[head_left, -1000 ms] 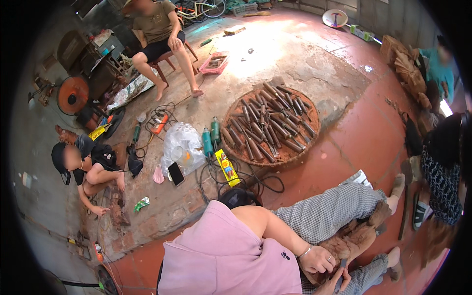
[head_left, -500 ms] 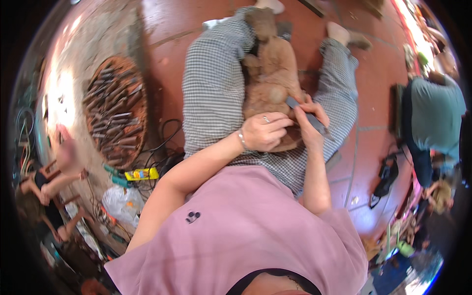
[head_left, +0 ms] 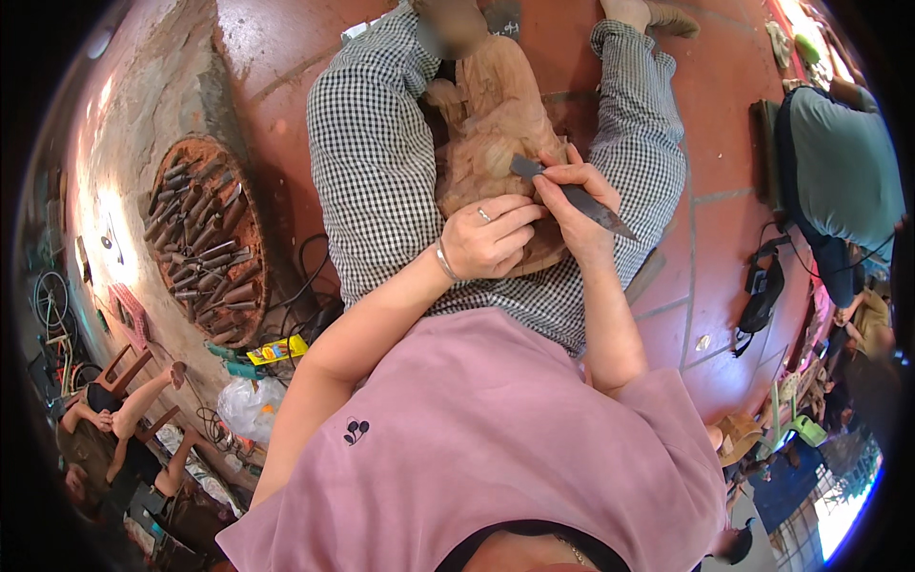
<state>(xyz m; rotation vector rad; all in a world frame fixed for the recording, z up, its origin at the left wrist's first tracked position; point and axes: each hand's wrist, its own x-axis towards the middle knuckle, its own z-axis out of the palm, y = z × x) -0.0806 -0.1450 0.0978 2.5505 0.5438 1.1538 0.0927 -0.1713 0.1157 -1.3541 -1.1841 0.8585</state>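
Note:
A carved wooden figure [head_left: 505, 100] of pale brown wood lies between my legs, its head away from me and its lower part near my lap. My left hand [head_left: 488, 236], wearing a ring and a bracelet, has its fingers curled together on the near end of the figure; its fingertips are partly hidden. In my right hand [head_left: 583, 212] is a thin dark grey piece that looks like sandpaper [head_left: 593, 208], pinched between thumb and fingers. One end of it reaches toward the figure's surface, and the other tapers to a point over my wrist.
On the left, a round tray [head_left: 259, 276] holds several wood-handled carving tools. A yellow packet [head_left: 276, 350], a clear plastic bag [head_left: 250, 408] and black cables lie nearby. A black strapped item [head_left: 760, 294] rests on the red tiles at right. Other people sit at both sides.
The view has shifted, so the figure and legs appear farther left and higher. My right hand still grips the grey piece, and my left hand stays on the figure's near end.

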